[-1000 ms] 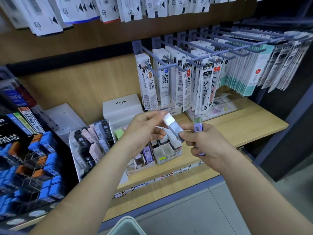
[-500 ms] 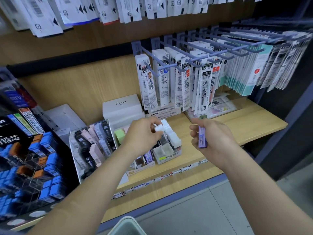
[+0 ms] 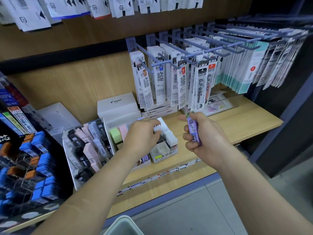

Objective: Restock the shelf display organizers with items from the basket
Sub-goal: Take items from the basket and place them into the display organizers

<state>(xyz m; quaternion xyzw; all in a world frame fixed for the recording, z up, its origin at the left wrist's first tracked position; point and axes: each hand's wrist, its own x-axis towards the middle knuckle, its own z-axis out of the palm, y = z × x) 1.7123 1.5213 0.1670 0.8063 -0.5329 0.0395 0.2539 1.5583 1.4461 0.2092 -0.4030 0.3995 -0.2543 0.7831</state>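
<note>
At the far left, one black display rack (image 3: 25,163) holds small blue and orange boxes, too many and too blurred for me to count. Just right of it stands one clear organizer (image 3: 88,150) packed with black, pink and white cases in slanted rows. Behind that sits one white PILOT box (image 3: 118,106). In front of the box I see one block of green cases (image 3: 114,135) and one block of pink cases (image 3: 123,130). At the bottom edge, below my left forearm, one corner of the basket (image 3: 122,219) shows.

My left hand (image 3: 144,138) reaches over one cardboard organizer (image 3: 163,154). Its fingers (image 3: 150,123) are curled and clamped on one white case (image 3: 157,129). That case touches the far end of a single row of white cases (image 3: 167,133) standing in the organizer, and I cannot count the row cleanly. Behind it, two MONO boxes (image 3: 159,112) lie stacked against the back wall.

My right hand (image 3: 205,141) hangs above the shelf (image 3: 245,119), apart from the organizer. Its fingers (image 3: 187,137) are wrapped tight around one purple case (image 3: 194,131), which is held nearly upright and a little tilted.

Above both hands, refill packs (image 3: 159,78) hang in many rows from blue-grey hooks (image 3: 186,48), running on to the right edge. I cannot count the packs or the hooks.
</note>
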